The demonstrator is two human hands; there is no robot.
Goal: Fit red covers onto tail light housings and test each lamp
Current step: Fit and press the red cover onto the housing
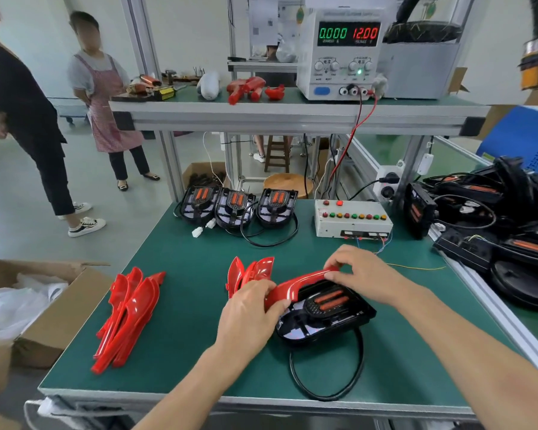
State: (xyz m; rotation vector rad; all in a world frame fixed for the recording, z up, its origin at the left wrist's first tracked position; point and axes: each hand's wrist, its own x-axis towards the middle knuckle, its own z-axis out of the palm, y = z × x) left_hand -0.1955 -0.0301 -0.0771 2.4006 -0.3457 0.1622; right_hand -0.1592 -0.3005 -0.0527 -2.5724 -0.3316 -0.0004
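Cover sits tilted over the far edge of the housing, near the front middle of the green bench. Not seated: near side of housing open, orange lamp strips exposed.

Left hand: fingers curled round the cover's left end, thumb under. Right hand: fingertips pinch the cover's right end from above. Both grip the same cover; the housing has no hand on it, only the cover against its far edge.

Risks, as judged:
- Cover is skewed against the housing rim. Pressing down now could seat one end only, or stress a clip.
- Housing is unrestrained; a downward push at its far edge could tip or slide it.
- Its cable loops close to the bench's front edge; a slide could drag it off.
- Spare covers stand just behind the left hand; an elbow or wrist shift could knock them.

Tester well apart; supply reads 0.000 and 12.00. Lamp untested.
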